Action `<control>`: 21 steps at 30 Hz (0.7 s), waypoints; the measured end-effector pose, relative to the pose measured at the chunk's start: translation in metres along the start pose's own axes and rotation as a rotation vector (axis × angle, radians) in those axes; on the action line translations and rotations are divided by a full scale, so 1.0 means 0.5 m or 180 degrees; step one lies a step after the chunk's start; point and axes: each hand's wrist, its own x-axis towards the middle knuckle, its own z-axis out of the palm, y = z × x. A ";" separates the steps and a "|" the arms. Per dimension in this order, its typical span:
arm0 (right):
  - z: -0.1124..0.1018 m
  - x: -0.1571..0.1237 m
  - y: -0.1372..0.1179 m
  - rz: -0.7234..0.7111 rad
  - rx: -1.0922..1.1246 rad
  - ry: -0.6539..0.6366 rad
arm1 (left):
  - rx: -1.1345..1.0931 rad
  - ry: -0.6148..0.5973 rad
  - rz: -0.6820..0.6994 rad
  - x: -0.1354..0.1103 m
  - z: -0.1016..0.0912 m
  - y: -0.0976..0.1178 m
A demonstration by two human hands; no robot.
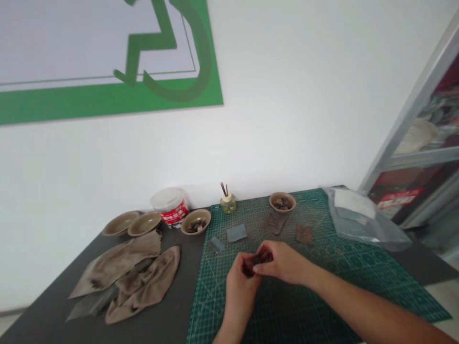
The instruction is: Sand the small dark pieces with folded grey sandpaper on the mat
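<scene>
Head view: your left hand (241, 283) and right hand (284, 263) meet above green cutting mat (322, 291), both pinching small dark piece (256, 260) between fingertips. Judged: you're working piece by hand; keep pinch steady. Grey sheet (236, 233) lies just beyond.

Over the green cutting mat (322, 296), the left hand (240, 284) and the right hand (285, 263) meet and pinch a small dark piece (256, 260) between their fingertips. Crumpled brown cloths (132, 272) lie to the left on the dark table (172, 320). A bowl of dark stones (195, 222) stands at the mat's far corner.
</scene>
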 end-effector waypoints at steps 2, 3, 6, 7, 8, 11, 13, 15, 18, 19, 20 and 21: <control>0.003 -0.008 0.008 0.0009 -0.0082 0.0162 | 0.0107 -0.0031 0.0009 -0.004 0.013 0.003; 0.004 -0.010 0.012 0.0018 -0.0112 0.0200 | 0.0165 -0.0060 0.0018 -0.006 0.018 0.004; 0.005 -0.018 0.023 -0.0010 -0.0208 0.0289 | 0.0322 -0.0177 0.0060 -0.009 0.029 0.008; 0.003 -0.021 0.025 -0.0049 -0.0269 0.0334 | 0.0339 -0.0229 0.0068 -0.009 0.031 0.009; -0.001 -0.023 0.027 -0.0092 -0.0344 0.0394 | 0.0336 -0.0280 0.0068 -0.010 0.032 0.010; -0.035 -0.025 0.034 -0.0171 -0.0633 0.0703 | 0.0281 -0.0383 0.0035 -0.012 0.033 0.012; -0.075 -0.021 0.041 -0.0135 -0.0830 0.1003 | 0.0304 -0.0401 -0.0006 -0.013 0.031 0.011; -0.126 -0.014 0.049 -0.0092 -0.0985 0.1245 | 0.0371 -0.0454 -0.0022 -0.014 0.029 0.007; -0.205 -0.001 0.068 0.0080 -0.1223 0.1555 | 0.0450 -0.0562 0.0023 -0.015 0.028 -0.001; -0.229 0.005 0.076 0.0125 -0.1314 0.1660 | 0.0461 -0.0595 0.0040 -0.015 0.029 -0.004; -0.251 0.011 0.084 0.0166 -0.1407 0.1744 | 0.0465 -0.0624 0.0051 -0.015 0.029 -0.006; -0.270 0.017 0.092 0.0206 -0.1499 0.1817 | 0.0464 -0.0653 0.0054 -0.015 0.030 -0.007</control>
